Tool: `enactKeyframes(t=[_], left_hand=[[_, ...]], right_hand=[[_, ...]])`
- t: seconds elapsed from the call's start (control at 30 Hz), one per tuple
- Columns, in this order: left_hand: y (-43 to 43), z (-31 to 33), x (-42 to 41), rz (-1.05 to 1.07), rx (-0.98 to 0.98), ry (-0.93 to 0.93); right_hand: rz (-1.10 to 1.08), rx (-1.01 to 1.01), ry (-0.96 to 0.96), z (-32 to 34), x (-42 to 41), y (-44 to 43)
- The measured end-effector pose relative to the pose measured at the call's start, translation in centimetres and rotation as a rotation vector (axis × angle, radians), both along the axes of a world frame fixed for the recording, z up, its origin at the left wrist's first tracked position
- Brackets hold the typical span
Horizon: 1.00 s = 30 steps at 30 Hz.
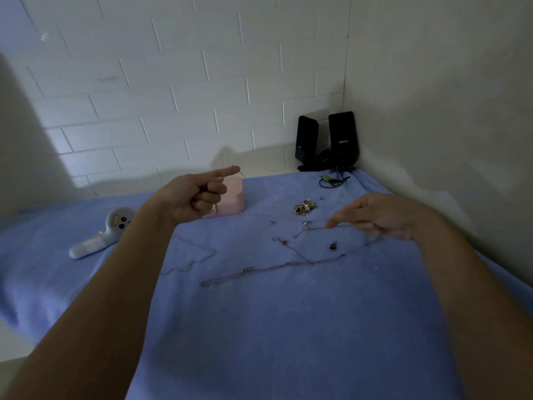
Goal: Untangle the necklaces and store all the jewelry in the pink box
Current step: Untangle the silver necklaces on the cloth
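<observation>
Near half of the blue cloth [259, 342]: open, crossed only by two forearms [115, 284]. Middle band: tangled necklaces [302, 259] sprawl left to right, a separate chain [191, 259] beside them, a pendant [332, 246] among them. Beyond: small jewelry pile [305, 207]. The raised left hand [196, 197], pinching a thin strand [241, 172], screens the pink box [235, 197] from the front; the box's right flank is free. The right hand [380, 217], low over the tangle's right end, pinches its chain. Far right corner: speakers [327, 141], cable [331, 180]. Left: white device [101, 235].
</observation>
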<state>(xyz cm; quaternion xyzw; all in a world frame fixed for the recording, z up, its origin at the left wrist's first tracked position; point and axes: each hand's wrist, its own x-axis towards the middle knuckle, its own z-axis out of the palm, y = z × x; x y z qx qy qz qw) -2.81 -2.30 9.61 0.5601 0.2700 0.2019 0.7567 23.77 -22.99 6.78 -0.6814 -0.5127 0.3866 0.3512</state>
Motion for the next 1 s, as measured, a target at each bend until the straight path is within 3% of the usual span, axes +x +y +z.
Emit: enactKeyframes(t=[0.1,0.23,0.43,0.57,0.73,0.83,1.0], left_hand=[[0.3,0.5,-0.5,-0.041,0.021,-0.019],[0.7,0.9,-1.6,-0.060,0.004,-0.105],[1.3,1.2,-2.2,0.086,0.293,0.209],[0.4,2.2,-2.1,0.025,0.486,0.320],[-1.1,4.2,-1.1,-0.141,0.670,0.389],[-2.2,6.0,-0.5,-0.221,0.707,0.283],[-3.6,9.6,0.0,-0.325,0.742,0.171]], right_hand=[[0.011,-0.009,0.028,0.5,0.3,-0.6],[-0.022,-0.159,-0.094,0.0,0.9,-0.4],[-0.310,-0.332,-0.601,-1.7,3.7,1.2],[-0.287,-0.460,-0.794,-2.3,3.8,2.2],[-0.228,-0.526,-0.850,-3.4,3.4,3.7],[-0.216,-0.516,-0.838,-3.5,3.4,3.7],[-0.319,-0.307,-0.711,-3.8,3.2,3.9]])
